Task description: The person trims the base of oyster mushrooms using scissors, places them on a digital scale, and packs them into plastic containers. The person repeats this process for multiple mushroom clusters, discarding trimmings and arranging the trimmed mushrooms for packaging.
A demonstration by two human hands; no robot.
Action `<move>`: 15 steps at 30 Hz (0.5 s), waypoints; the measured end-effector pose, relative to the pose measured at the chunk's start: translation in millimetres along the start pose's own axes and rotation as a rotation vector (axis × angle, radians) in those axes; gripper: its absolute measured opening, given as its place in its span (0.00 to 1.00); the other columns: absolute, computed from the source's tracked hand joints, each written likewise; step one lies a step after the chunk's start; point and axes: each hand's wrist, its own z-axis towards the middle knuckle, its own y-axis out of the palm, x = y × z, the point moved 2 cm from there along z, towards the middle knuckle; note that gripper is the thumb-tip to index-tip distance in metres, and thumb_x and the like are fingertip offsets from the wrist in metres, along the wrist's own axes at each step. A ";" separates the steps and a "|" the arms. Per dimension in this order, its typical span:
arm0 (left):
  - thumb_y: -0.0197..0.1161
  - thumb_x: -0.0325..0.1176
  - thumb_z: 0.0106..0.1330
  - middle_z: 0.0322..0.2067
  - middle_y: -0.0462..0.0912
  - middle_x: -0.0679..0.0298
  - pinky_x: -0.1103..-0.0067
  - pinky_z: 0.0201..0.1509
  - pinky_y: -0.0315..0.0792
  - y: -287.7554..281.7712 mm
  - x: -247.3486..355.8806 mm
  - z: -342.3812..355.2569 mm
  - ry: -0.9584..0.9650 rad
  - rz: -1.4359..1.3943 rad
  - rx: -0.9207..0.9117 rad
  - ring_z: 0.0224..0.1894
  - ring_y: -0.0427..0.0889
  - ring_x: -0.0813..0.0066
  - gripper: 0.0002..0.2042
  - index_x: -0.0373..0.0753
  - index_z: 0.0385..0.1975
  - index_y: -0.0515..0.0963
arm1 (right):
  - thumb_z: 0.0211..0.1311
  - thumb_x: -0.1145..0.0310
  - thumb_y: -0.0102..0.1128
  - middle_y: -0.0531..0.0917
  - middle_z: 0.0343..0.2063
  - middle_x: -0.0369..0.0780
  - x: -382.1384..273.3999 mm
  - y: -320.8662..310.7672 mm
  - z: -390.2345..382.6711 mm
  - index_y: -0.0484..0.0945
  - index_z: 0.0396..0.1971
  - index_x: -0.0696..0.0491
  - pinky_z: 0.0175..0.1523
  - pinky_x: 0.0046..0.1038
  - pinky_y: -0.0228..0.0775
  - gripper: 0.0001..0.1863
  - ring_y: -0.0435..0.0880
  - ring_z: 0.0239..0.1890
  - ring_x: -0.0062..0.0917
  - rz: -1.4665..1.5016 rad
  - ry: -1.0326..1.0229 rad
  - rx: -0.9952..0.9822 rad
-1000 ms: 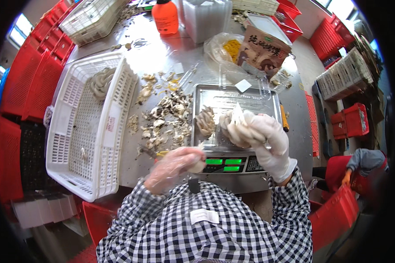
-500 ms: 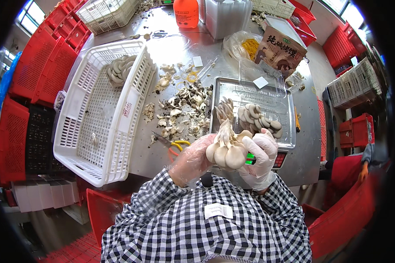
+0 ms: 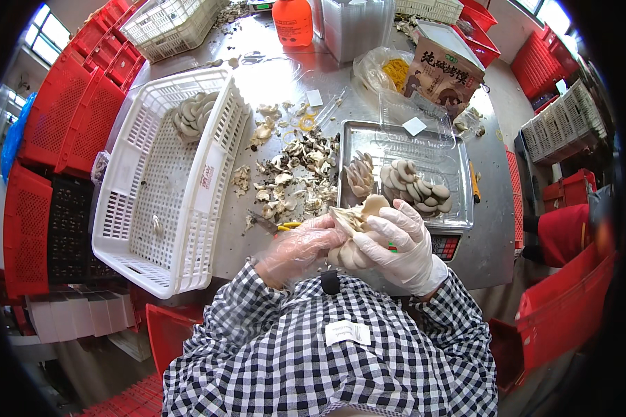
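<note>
The workroom's metal desk (image 3: 233, 243) carries a white crate (image 3: 195, 222) along its left edge. A weighing tray (image 3: 459, 217) near the right edge bears two mushroom clumps (image 3: 416, 187). At the near edge, the gloved left hand (image 3: 300, 249) and right hand (image 3: 402, 249) are together, both clamped on a pale mushroom cluster (image 3: 348, 256). Yellow-handled scissors (image 3: 288, 226) lie just beside the left hand.
</note>
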 end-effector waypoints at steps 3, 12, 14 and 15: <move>0.58 0.36 0.77 0.53 0.81 0.67 0.82 0.56 0.75 -5.9 -3.0 0.7 0.036 0.072 -0.024 0.52 0.79 0.83 0.21 0.36 0.66 0.70 | 0.51 0.58 0.77 0.77 0.53 0.35 0.8 1.1 -5.4 0.81 0.51 0.44 0.71 0.43 0.64 0.26 0.79 0.58 0.34 0.063 0.061 -0.018; 0.56 0.40 0.76 0.47 0.85 0.59 0.76 0.51 0.75 -14.5 -6.3 13.0 0.203 0.684 -0.102 0.46 0.82 0.74 0.19 0.37 0.60 0.75 | 0.53 0.55 0.75 0.79 0.53 0.35 -11.1 1.6 4.8 0.79 0.54 0.44 0.75 0.45 0.57 0.28 0.78 0.59 0.30 -0.022 -0.025 -0.121; 0.53 0.39 0.76 0.47 0.85 0.54 0.72 0.54 0.75 -9.2 -5.3 16.3 0.260 0.898 -0.096 0.49 0.83 0.70 0.17 0.35 0.57 0.77 | 0.53 0.55 0.75 0.80 0.52 0.37 -13.7 10.5 3.2 0.81 0.50 0.45 0.71 0.44 0.64 0.24 0.79 0.57 0.30 0.059 -0.031 -0.077; 0.52 0.38 0.75 0.45 0.86 0.52 0.71 0.54 0.76 -9.9 -7.5 18.1 0.266 0.940 -0.081 0.48 0.84 0.67 0.17 0.35 0.55 0.77 | 0.53 0.56 0.74 0.82 0.49 0.38 -13.9 5.6 9.4 0.82 0.47 0.47 0.62 0.40 0.75 0.21 0.82 0.53 0.30 0.062 -0.040 -0.081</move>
